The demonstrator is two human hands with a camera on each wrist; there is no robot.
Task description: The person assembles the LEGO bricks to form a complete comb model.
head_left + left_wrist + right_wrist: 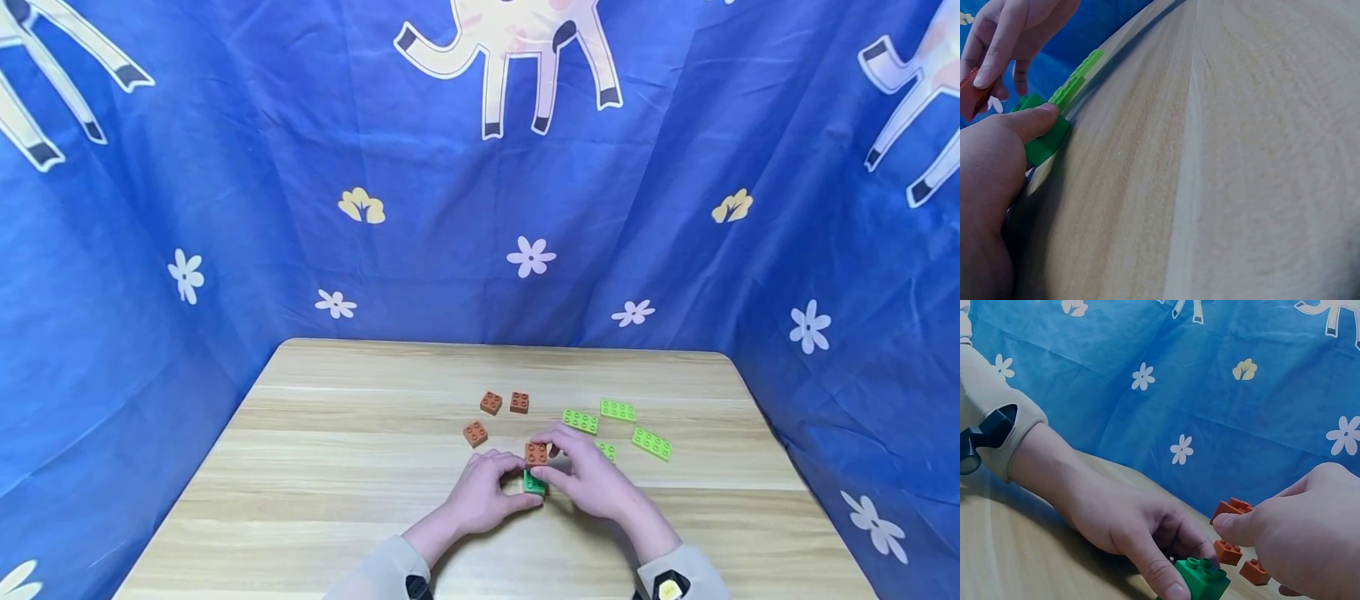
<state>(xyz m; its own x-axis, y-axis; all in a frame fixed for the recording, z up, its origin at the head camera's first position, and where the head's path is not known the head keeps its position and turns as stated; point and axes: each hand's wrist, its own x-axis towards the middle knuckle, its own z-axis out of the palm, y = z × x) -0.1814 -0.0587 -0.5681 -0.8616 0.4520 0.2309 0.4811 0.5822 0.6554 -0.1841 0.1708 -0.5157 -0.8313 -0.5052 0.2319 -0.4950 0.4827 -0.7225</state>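
Green brick (534,484): located at the front of the right hand's reach, low at the wooden table (337,475), gripped by the left hand (486,495), thumb on the near side, fingers curved opposite. Red-brown brick (536,453): pinched between thumb and fingers of the right hand (594,480), raised above the green brick, not touching it. From where I stand, three loose red-brown bricks (491,403) lie farther back; four lime-green bricks (617,410) lie beyond the right hand, one partly hidden.
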